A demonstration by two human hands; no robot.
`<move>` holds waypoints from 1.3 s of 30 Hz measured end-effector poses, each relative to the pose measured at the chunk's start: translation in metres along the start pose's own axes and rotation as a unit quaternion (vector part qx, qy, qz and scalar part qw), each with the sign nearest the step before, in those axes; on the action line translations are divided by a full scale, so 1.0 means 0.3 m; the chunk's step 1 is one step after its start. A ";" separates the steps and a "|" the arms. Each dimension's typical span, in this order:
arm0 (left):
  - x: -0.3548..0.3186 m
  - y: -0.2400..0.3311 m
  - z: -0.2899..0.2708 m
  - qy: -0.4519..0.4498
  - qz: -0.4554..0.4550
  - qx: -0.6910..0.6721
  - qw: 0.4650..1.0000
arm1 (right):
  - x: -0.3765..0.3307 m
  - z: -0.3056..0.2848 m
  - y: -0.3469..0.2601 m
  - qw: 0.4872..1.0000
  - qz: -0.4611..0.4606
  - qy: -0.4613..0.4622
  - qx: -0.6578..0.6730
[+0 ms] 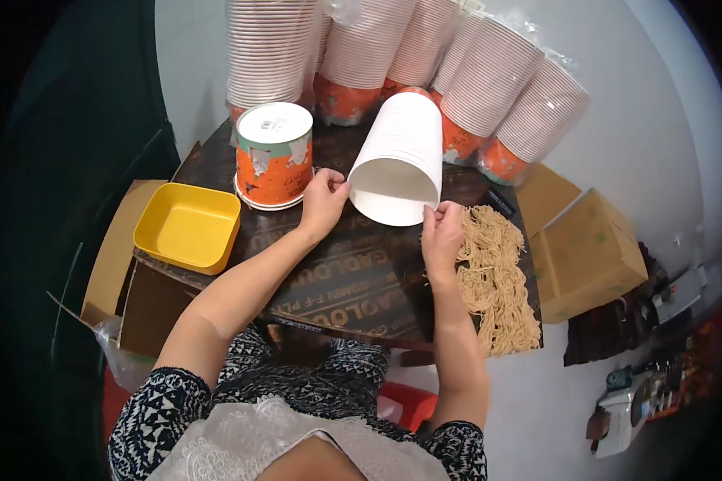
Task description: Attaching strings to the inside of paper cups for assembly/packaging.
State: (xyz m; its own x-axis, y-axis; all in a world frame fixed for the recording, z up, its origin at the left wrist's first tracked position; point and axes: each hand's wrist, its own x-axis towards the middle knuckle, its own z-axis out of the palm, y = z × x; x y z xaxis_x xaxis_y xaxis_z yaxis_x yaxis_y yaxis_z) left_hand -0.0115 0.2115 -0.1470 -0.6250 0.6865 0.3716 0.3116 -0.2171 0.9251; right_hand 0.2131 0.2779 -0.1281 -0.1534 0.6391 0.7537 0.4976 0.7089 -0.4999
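So both hands are on a stack of white paper cups (397, 156) lying on its side in the middle of the dark counter (353, 280), open mouth facing the person. The left hand (322, 202) pinches the rim at about 9 o'clock, thumb and fingertips closed on the edge. The right hand (444, 234) sits at the rim's 4 o'clock, fingers curled and touching the lower edge, with the heel of the hand right beside a pile of dry noodle blocks (497, 280) running down the counter's right side.

At 10 o'clock from the stack there's an upside-down orange cup stack (274, 156), white bottom up, just beside the left hand but not touching it. Further out at 8 o'clock a yellow square tray (188, 227) hangs over the counter edge. Along the back, 11 to 2 o'clock, lean several bagged sleeves of cups (425, 56) against the white wall. Cardboard boxes (590, 252) sit on the floor at 3 o'clock, well apart from the hands
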 end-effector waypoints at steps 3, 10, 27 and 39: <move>0.001 -0.034 0.027 -0.001 0.027 -0.031 0.999 | -0.006 0.011 0.011 1.000 0.016 0.017 -0.008; -0.017 0.035 0.000 -0.027 0.031 -0.006 0.999 | -0.013 0.012 -0.010 0.997 0.023 0.037 -0.057; -0.116 0.325 -0.293 -0.318 0.245 -0.040 0.915 | -0.116 -0.267 -0.275 0.929 0.269 -0.010 0.256; -0.203 0.309 -0.323 -0.283 0.281 0.087 0.913 | -0.201 -0.282 -0.327 0.871 0.319 -0.119 0.355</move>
State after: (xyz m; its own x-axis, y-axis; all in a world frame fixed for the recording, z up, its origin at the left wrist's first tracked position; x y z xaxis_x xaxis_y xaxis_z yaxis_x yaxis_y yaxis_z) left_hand -0.0140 0.0823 -0.0764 0.1236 0.7604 0.6376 0.6092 -0.5653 0.5562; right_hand 0.2457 0.1447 -0.0885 -0.2543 0.9542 0.1575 -0.0929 0.1380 -0.9861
